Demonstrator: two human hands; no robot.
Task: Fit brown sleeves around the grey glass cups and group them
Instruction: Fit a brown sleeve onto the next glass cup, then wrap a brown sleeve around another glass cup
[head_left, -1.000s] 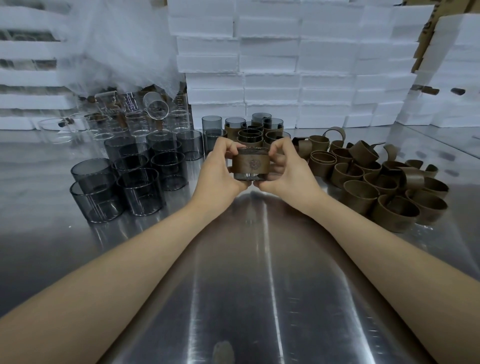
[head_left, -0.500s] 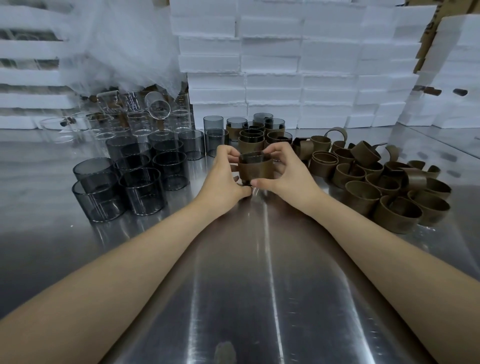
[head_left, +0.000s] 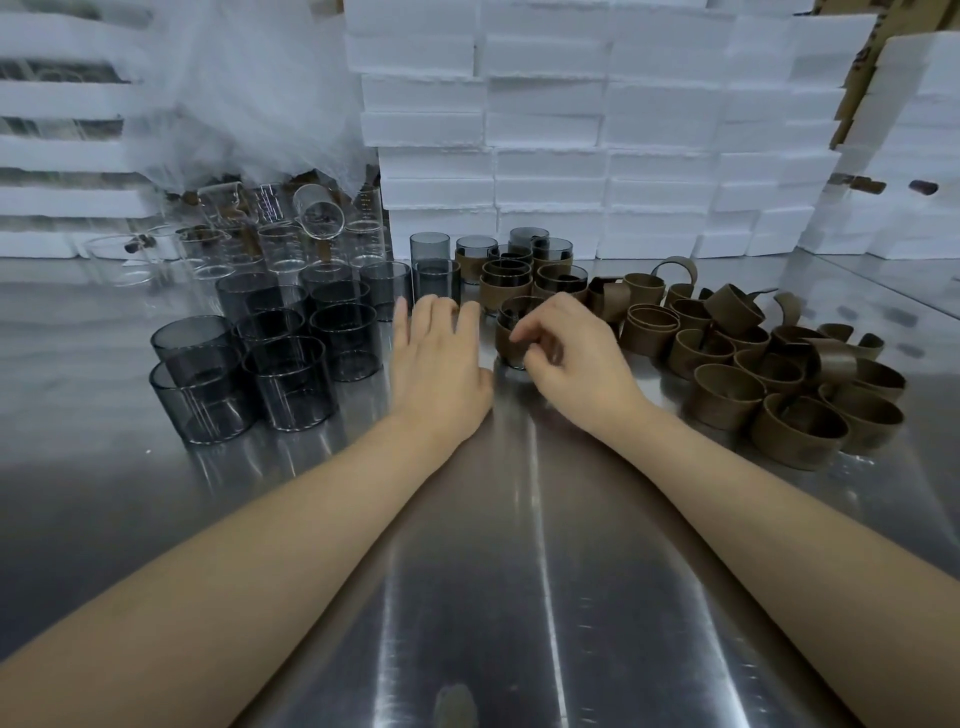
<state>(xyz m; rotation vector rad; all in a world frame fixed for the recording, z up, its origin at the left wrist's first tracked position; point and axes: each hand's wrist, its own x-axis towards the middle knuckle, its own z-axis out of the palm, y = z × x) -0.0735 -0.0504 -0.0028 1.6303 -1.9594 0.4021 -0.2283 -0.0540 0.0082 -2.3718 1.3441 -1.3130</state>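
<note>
- The right hand (head_left: 576, 364) is curling its fingers against the sleeved cup (head_left: 505, 332). I cannot tell if it is pinching the cup or only touching it.
- If those bent fingers are catching on the brown sleeve as the hand is pulling away, the cup could be tipping over. It is glass on a hard metal table (head_left: 519, 597), so it might crack.
- The left hand (head_left: 439, 364) is lying flat with straight fingers, holding nothing. The bare grey cups (head_left: 291, 379) are sitting close together just to its left. One bump could be knocking several of them over.
- The sleeved cup is standing right at the right hand's fingertips, between the two hands.
- The finished cups (head_left: 519, 270) are waiting just past both hands, and the loose sleeves (head_left: 779, 384) are piling up to the right of the right hand.
</note>
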